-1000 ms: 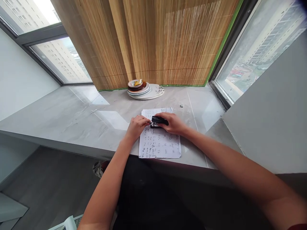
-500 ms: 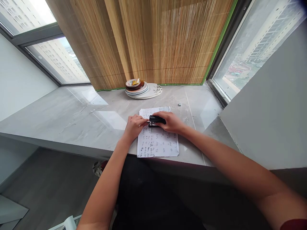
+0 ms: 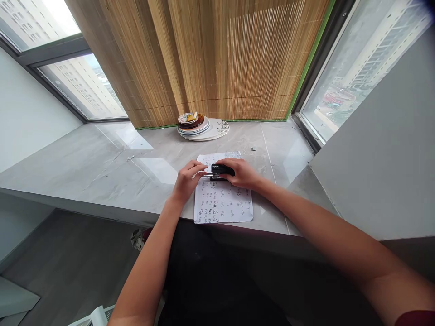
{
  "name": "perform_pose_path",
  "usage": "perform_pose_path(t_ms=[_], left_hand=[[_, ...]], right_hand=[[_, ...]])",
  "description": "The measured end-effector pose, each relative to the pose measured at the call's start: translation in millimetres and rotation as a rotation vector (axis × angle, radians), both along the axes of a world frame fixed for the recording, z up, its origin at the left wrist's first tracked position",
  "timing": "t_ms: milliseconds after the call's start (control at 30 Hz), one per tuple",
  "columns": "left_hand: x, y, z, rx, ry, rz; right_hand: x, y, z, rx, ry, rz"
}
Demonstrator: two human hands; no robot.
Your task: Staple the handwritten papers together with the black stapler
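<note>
A sheet of paper (image 3: 222, 203) covered in handwriting lies near the front edge of a grey stone counter (image 3: 102, 167). Over its upper part, my right hand (image 3: 242, 174) is wrapped around a black stapler (image 3: 221, 170). My left hand (image 3: 186, 179) is at the stapler's left end, fingertips pinched on a thin metal part that sticks out there. Both hands hover just above the paper. What the left fingertips grip is too small to name surely.
A stack of plates and a brown bowl (image 3: 200, 127) stands at the back of the counter before a bamboo blind (image 3: 220, 59). A small grey piece (image 3: 253, 148) lies right of the paper. Windows flank the blind. A grey wall (image 3: 380, 154) rises at right.
My left fingers have shifted slightly left from the stapler's end, and a thin metal part now shows between them and the stapler. The right hand has stayed put.
</note>
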State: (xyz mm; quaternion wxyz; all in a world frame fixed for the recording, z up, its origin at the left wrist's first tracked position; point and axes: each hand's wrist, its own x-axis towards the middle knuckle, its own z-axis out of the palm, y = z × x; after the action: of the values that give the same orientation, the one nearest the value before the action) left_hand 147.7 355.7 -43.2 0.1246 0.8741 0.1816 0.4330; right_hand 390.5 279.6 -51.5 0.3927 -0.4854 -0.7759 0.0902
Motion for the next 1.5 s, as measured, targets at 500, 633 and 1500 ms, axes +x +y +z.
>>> perform_pose_path(t_ms=[500, 633, 1500], left_hand=[[2.6, 9.7, -10.8, -0.14, 0.231, 0.036], [2.5, 6.6, -8.4, -0.159, 0.225, 0.045], [0.5, 4.4, -4.0, -0.104, 0.101, 0.079]], right_hand=[[0.1, -1.2, 2.0, -0.014, -0.017, -0.011], [0.1, -1.2, 2.4, -0.016, -0.015, -0.011], [6.0, -0.3, 2.6, -0.022, 0.102, 0.015]])
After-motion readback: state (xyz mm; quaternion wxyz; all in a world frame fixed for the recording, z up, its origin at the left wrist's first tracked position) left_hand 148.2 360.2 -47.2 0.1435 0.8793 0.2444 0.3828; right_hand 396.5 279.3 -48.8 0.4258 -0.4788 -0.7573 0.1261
